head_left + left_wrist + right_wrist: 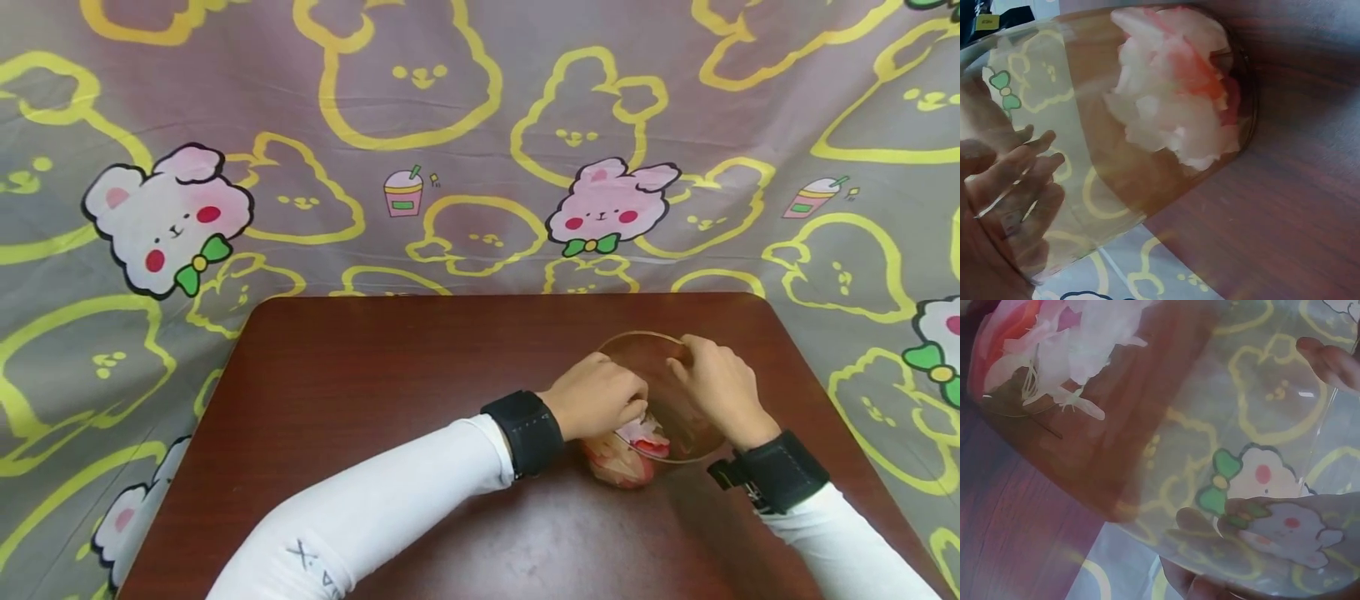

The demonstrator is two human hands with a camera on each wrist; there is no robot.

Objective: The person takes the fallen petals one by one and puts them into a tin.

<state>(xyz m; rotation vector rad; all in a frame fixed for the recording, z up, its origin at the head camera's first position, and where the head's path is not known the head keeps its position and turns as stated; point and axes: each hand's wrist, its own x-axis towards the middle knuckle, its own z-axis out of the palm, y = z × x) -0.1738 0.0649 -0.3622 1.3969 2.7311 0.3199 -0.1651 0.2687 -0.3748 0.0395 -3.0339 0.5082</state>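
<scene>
A clear, amber-tinted container is between my two hands over the right part of the table. Pink, white and red petal-like pieces lie bunched at its bottom and show through the wall. My left hand grips the rim at the left side, knuckles up, its fingers bent over the edge. Through the wall in the left wrist view, several bent fingers show near the mouth. My right hand holds the opposite side of the rim, fingers at the edge. In the right wrist view, part of that hand is hidden by reflections on the wall.
The dark red-brown table has rounded far corners and extends left of the container. A patterned cloth with yellow outlines and rabbit faces hangs behind and beside it. Each wrist wears a black band over a white sleeve.
</scene>
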